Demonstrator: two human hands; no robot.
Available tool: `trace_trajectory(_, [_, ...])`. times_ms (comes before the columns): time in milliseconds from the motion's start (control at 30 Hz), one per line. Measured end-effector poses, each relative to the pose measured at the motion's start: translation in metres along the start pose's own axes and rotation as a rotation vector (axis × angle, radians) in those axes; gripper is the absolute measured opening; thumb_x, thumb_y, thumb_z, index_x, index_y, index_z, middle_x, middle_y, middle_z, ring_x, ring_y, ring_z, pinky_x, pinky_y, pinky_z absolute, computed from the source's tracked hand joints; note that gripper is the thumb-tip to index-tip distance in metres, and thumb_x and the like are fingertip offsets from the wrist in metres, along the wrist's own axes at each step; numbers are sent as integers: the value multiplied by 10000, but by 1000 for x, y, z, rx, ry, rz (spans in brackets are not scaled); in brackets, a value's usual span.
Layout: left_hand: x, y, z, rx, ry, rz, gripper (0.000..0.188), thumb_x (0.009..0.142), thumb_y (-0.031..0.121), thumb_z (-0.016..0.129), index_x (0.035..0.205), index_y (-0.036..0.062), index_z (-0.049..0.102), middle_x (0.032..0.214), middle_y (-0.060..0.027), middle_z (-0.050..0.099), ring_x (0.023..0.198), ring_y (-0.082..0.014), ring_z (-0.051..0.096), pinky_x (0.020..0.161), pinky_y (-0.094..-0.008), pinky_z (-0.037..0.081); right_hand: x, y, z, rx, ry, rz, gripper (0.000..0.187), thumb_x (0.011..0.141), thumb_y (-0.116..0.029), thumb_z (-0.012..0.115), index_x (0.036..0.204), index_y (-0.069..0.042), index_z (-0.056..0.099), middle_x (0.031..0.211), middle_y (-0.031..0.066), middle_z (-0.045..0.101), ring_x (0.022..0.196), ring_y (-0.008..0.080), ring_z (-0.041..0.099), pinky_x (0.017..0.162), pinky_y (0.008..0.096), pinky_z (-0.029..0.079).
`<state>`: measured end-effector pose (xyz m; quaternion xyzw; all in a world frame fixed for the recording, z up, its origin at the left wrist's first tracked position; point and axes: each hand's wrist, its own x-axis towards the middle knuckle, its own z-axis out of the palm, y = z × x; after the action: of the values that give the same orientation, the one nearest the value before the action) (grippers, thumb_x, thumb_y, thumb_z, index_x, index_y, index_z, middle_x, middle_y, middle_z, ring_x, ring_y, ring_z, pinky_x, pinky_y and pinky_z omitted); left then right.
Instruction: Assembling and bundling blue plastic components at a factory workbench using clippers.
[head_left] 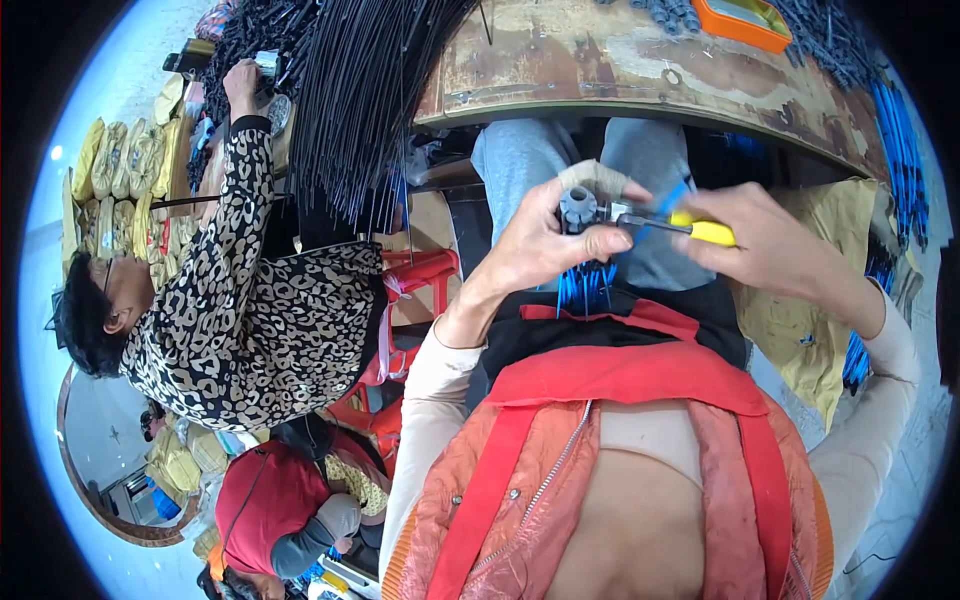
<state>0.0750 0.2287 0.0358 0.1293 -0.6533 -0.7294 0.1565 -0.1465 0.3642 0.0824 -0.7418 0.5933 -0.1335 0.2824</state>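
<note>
Above my lap, my left hand (537,232) is closed around a dark grey, ribbed round plastic piece (577,207), its grooved end facing up. Blue-tipped strands (587,287) hang below that hand; how they join the piece is hidden. My right hand (752,232), partly blurred, grips yellow-handled pliers (712,233). Their metal end reaches to the left thumb, beside the grey piece. A blurred blue strip (676,199) shows between the two hands; what it belongs to I cannot tell.
A worn wooden bench (600,60) lies beyond my knees, bearing an orange tray (742,22) and a bundle of long black rods (360,110). Blue-tipped rods (905,150) stand right. A person in a patterned top (270,320) works at left, near a red stool (425,275).
</note>
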Motion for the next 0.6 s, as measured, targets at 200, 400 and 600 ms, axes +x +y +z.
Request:
trace_trajectory(200, [0, -4, -7, -10, -45, -66, 299, 810, 213, 798, 909, 33, 580, 781, -5, 592, 654, -73, 564, 583, -223, 465, 6, -9, 4, 657, -197, 258, 405, 975, -331, 542, 952, 61, 642, 874, 122, 703, 741, 162, 684, 673, 292, 527])
trace_trajectory(400, [0, -8, -8, -23, -70, 7, 296, 815, 219, 795, 888, 40, 571, 739, 1, 563, 650, -74, 571, 569, -228, 464, 7, -27, -19, 791, -369, 406, 368, 996, -340, 515, 952, 18, 590, 794, 94, 661, 720, 135, 667, 627, 265, 507])
trace_trajectory(600, [-2, -9, -6, -11, -75, -18, 273, 824, 199, 786, 913, 39, 583, 760, 2, 587, 655, -62, 569, 570, -219, 466, 4, -1, 53, 991, -286, 271, 385, 1012, -366, 477, 871, -13, 539, 647, 27, 550, 530, 99, 536, 499, 248, 434])
